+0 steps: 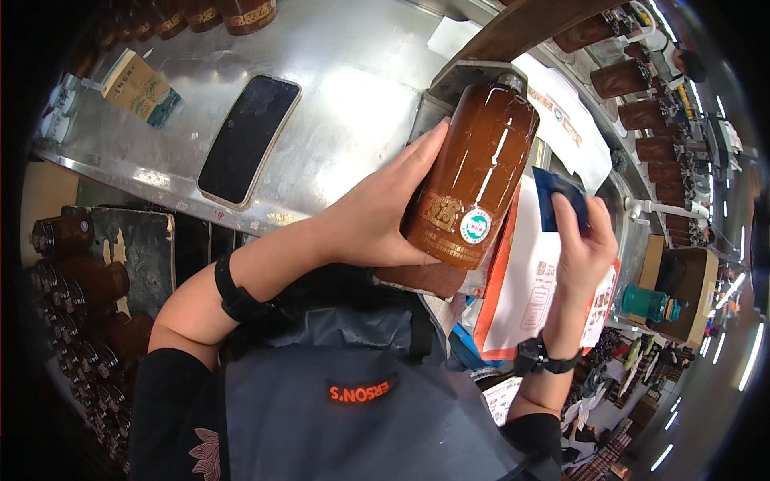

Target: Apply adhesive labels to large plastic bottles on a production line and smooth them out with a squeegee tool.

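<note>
My left hand [398, 200] is closed around a glossy brown bottle [489, 160], thumb near its base and fingers behind it. The bottle lies tilted, neck away from me, with gold lettering and a round white-and-green label low on its side. A small dark blue sheet [549, 196] is pinched between the thumb and fingers of my right hand [585, 240], just right of the bottle. What the sheet is made of cannot be made out. Below that hand is a white paper sack [525, 276] with an orange edge.
A black smartphone [250, 140] lies on the metal table [345, 96], with a beige-and-green carton [143, 88] beyond it. Brown bottles [247, 12] stand at the far edge; more [622, 80] line the right side. Several others [96, 280] are stacked at the lower left. A wooden beam [533, 28] crosses the top.
</note>
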Demonstrator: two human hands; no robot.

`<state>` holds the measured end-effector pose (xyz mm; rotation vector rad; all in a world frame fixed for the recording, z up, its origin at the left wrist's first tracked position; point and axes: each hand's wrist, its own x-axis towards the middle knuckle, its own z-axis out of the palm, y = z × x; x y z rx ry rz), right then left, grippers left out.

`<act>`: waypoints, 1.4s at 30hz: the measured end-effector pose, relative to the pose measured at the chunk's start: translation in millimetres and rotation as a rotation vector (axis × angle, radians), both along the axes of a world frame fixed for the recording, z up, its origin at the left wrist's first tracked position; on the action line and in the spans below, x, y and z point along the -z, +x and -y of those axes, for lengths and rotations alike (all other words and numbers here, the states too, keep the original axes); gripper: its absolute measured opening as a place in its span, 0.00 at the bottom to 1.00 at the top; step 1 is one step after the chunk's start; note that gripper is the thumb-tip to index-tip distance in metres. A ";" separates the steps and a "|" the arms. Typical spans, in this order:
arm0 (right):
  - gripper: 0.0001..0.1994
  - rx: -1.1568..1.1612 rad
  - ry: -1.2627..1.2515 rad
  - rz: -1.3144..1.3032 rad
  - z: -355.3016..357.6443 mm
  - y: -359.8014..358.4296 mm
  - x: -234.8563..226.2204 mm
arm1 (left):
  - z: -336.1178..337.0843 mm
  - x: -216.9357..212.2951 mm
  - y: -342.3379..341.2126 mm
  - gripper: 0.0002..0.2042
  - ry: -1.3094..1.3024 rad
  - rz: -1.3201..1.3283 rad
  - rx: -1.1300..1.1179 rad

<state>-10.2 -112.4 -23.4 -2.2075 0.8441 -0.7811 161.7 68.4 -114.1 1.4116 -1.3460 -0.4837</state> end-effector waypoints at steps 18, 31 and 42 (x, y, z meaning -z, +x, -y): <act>0.13 -0.539 -0.443 -0.157 -11.1 38.7 -31.7 | -0.6 4.2 -0.6 0.61 0.035 -0.007 -0.013; 0.13 -0.017 0.437 -0.049 113.8 -89.0 -3.8 | -7.0 7.6 -4.6 0.61 0.121 -0.172 -0.023; 0.18 0.302 0.292 -0.656 211.1 -343.7 31.2 | -7.1 14.8 -3.7 0.61 0.131 -0.156 -0.077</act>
